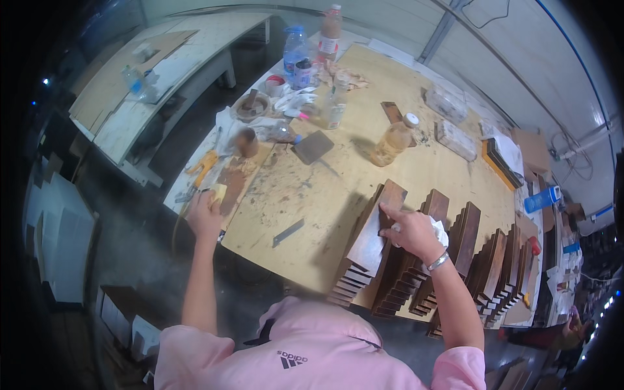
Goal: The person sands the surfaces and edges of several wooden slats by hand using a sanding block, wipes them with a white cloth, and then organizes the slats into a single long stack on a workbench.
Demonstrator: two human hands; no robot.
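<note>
My left hand [205, 213] is closed at the table's left front edge, fingers pinched on a small pale yellow pad [221, 192]; its exact kind is unclear. It hovers by a brown-stained patch of board. My right hand [414, 234] has its index finger stretched onto the top of a stack of dark brown wooden boards [368, 250]. A crumpled white cloth [439, 229] is tucked in that hand, showing beside the palm. More stacks of dark wooden boards [463, 237] stand to the right along the front edge.
A capped bottle of amber liquid [392, 144] stands mid-table. A flat dark square plate [313, 148], a metal blade [288, 232] and a brown cup [246, 142] lie further left. Orange-handled tool [207, 165], bowl [252, 107] and plastic bottles [296, 49] crowd the far left side.
</note>
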